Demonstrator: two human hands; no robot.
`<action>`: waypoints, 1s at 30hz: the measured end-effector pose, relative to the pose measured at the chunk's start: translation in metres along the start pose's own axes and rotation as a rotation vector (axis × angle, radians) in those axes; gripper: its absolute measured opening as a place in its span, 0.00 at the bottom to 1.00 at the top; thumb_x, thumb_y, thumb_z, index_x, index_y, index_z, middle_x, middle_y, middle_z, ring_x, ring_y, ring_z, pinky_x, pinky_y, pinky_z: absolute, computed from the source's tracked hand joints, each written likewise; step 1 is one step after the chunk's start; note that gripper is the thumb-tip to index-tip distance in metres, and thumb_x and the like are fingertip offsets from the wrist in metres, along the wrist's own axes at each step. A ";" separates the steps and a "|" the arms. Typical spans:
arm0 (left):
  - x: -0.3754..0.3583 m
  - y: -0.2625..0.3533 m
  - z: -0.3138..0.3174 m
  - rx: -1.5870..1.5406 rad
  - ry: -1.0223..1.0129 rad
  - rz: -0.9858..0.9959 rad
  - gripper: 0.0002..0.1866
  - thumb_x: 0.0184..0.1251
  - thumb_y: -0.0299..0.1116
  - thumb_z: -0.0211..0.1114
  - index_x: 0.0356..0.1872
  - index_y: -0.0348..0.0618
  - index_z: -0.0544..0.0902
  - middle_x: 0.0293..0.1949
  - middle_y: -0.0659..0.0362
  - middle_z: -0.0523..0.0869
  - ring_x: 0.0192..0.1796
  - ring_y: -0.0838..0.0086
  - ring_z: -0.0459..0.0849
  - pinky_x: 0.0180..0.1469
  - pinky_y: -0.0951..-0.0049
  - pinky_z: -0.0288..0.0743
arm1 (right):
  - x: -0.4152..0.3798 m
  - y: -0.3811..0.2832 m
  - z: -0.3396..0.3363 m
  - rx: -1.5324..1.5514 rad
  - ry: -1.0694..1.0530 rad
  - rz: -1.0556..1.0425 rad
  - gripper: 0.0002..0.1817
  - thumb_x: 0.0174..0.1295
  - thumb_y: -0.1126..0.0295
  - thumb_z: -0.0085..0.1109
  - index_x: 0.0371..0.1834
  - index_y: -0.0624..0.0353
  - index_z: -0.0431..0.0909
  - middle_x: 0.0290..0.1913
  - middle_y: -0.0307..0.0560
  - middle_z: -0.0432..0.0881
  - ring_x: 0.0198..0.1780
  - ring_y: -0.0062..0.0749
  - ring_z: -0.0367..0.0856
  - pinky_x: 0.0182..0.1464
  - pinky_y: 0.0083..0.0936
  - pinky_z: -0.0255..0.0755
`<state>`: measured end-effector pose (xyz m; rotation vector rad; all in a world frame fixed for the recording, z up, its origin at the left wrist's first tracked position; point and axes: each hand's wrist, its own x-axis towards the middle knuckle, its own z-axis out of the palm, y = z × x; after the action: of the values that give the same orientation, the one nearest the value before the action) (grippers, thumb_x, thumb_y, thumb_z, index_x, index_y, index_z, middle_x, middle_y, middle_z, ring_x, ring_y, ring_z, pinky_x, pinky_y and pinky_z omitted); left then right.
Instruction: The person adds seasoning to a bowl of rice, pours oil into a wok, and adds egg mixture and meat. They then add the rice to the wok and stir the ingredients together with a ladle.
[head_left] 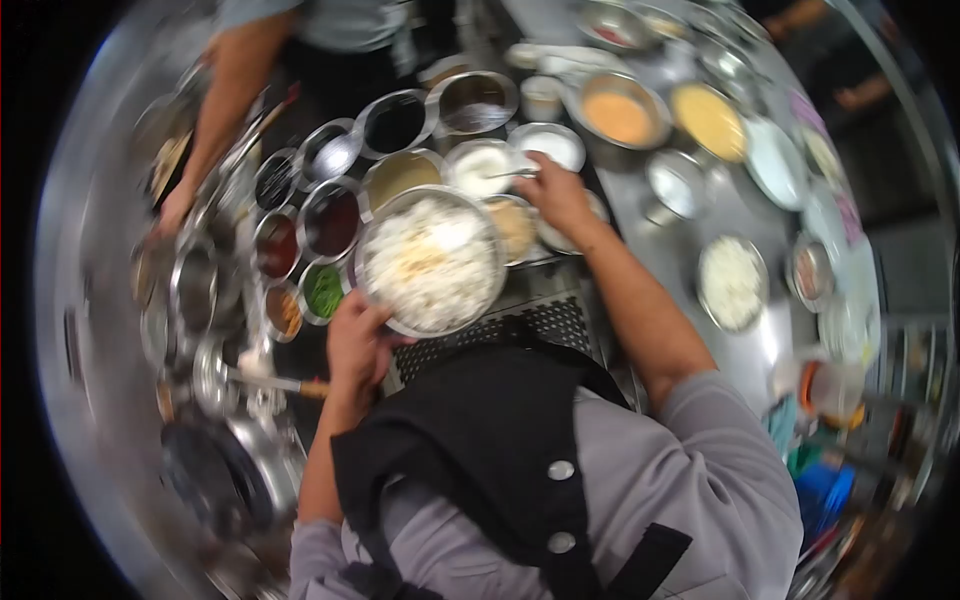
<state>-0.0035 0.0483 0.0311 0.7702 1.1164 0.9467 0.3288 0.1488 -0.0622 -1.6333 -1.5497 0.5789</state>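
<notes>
A metal bowl of white rice (pixel 430 265) with a yellowish patch on top is held at its lower left rim by my left hand (pixel 360 338), fingers closed on it. My right hand (pixel 550 188) pinches the handle of a small spoon (pixel 512 174), whose tip is over a container of white powder (pixel 478 167). Beside these stand another container of white powder (pixel 548 147) and one of tan powder (pixel 512 230). Left of the bowl are containers of chopped greens (pixel 323 291) and dark red sauce (pixel 330 220).
At the right, a steel counter (pixel 640 240) holds a second bowl of rice (pixel 733 283), a bowl of orange liquid (pixel 620 113) and a yellow one (pixel 710 121). A ladle (pixel 270 380) lies at the left. Another person's arm (pixel 230 105) reaches down at the upper left.
</notes>
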 end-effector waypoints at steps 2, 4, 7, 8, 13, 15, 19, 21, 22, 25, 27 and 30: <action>0.000 -0.005 -0.003 0.079 -0.090 0.001 0.08 0.69 0.23 0.58 0.46 0.34 0.77 0.44 0.48 0.87 0.38 0.63 0.91 0.30 0.68 0.90 | -0.037 -0.013 -0.043 0.012 0.003 0.094 0.24 0.67 0.58 0.65 0.60 0.62 0.78 0.42 0.58 0.86 0.43 0.50 0.85 0.47 0.40 0.78; -0.004 -0.012 0.003 0.088 -0.159 -0.001 0.05 0.68 0.22 0.58 0.42 0.36 0.76 0.43 0.48 0.87 0.37 0.63 0.91 0.31 0.66 0.91 | -0.100 -0.013 -0.067 0.104 0.035 0.143 0.24 0.68 0.58 0.64 0.60 0.63 0.77 0.40 0.56 0.86 0.40 0.46 0.85 0.45 0.38 0.78; -0.004 -0.039 0.044 0.089 -0.301 -0.110 0.01 0.67 0.21 0.58 0.37 0.36 0.74 0.40 0.47 0.86 0.33 0.64 0.89 0.28 0.65 0.90 | -0.219 0.005 -0.093 0.335 0.133 0.377 0.18 0.74 0.61 0.59 0.58 0.62 0.78 0.36 0.46 0.84 0.36 0.29 0.83 0.37 0.28 0.76; -0.004 -0.052 0.060 0.130 -0.346 -0.160 0.02 0.67 0.21 0.59 0.38 0.35 0.75 0.39 0.48 0.86 0.33 0.65 0.89 0.29 0.66 0.90 | -0.257 0.003 -0.109 0.430 0.102 0.551 0.16 0.75 0.62 0.58 0.57 0.61 0.79 0.37 0.44 0.84 0.37 0.23 0.82 0.36 0.25 0.75; -0.021 -0.108 0.173 0.267 -0.707 -0.378 0.02 0.69 0.21 0.60 0.40 0.33 0.78 0.41 0.51 0.84 0.39 0.65 0.89 0.34 0.66 0.91 | -0.388 0.003 -0.163 0.965 0.477 0.768 0.17 0.79 0.57 0.50 0.59 0.57 0.76 0.39 0.41 0.84 0.37 0.27 0.83 0.35 0.24 0.77; -0.031 -0.136 0.222 0.267 -0.853 -0.443 0.03 0.69 0.21 0.60 0.40 0.33 0.78 0.40 0.52 0.83 0.39 0.66 0.88 0.34 0.66 0.91 | -0.413 0.003 -0.180 0.967 0.509 0.757 0.18 0.80 0.55 0.48 0.58 0.58 0.75 0.42 0.44 0.84 0.40 0.30 0.83 0.36 0.26 0.78; -0.051 -0.195 0.312 0.404 -1.019 -0.538 0.10 0.71 0.24 0.59 0.50 0.31 0.79 0.43 0.52 0.85 0.39 0.66 0.89 0.35 0.65 0.91 | -0.464 0.056 -0.228 0.700 0.644 0.822 0.23 0.80 0.50 0.42 0.55 0.60 0.74 0.46 0.47 0.84 0.43 0.35 0.85 0.39 0.32 0.82; -0.048 -0.244 0.341 0.394 -1.128 -0.546 0.11 0.77 0.28 0.59 0.55 0.35 0.78 0.44 0.54 0.84 0.40 0.68 0.88 0.40 0.67 0.89 | -0.473 0.061 -0.257 0.623 0.787 0.853 0.25 0.80 0.49 0.41 0.57 0.59 0.75 0.47 0.47 0.85 0.42 0.34 0.85 0.39 0.32 0.81; -0.046 -0.246 0.350 0.449 -1.175 -0.594 0.13 0.79 0.33 0.59 0.56 0.36 0.77 0.44 0.55 0.83 0.40 0.68 0.88 0.42 0.67 0.88 | -0.479 0.070 -0.275 0.598 0.783 0.879 0.24 0.79 0.49 0.43 0.58 0.59 0.76 0.47 0.47 0.85 0.42 0.33 0.85 0.38 0.31 0.81; -0.056 -0.209 0.341 0.570 -1.200 -0.448 0.20 0.80 0.38 0.59 0.64 0.38 0.73 0.47 0.53 0.82 0.45 0.68 0.86 0.41 0.67 0.87 | -0.490 0.091 -0.334 0.161 0.639 0.964 0.25 0.78 0.51 0.49 0.59 0.63 0.78 0.51 0.49 0.85 0.46 0.34 0.85 0.44 0.31 0.81; -0.047 -0.186 0.308 0.635 -1.190 -0.366 0.21 0.80 0.39 0.60 0.65 0.39 0.74 0.49 0.53 0.82 0.49 0.70 0.85 0.47 0.67 0.85 | -0.477 0.102 -0.361 -0.557 0.635 0.578 0.24 0.76 0.62 0.55 0.66 0.70 0.73 0.63 0.60 0.80 0.59 0.45 0.82 0.62 0.34 0.75; -0.045 -0.181 0.214 0.604 -1.205 -0.196 0.23 0.80 0.42 0.59 0.67 0.39 0.74 0.57 0.54 0.81 0.58 0.70 0.81 0.60 0.67 0.77 | -0.395 0.050 -0.339 -0.020 0.674 0.353 0.21 0.78 0.63 0.53 0.65 0.68 0.74 0.58 0.53 0.82 0.53 0.35 0.82 0.52 0.29 0.77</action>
<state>0.2371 -0.0766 -0.0532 1.4116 0.3451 -0.1396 0.5654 -0.3104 0.0190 -1.8739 -0.7863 0.1489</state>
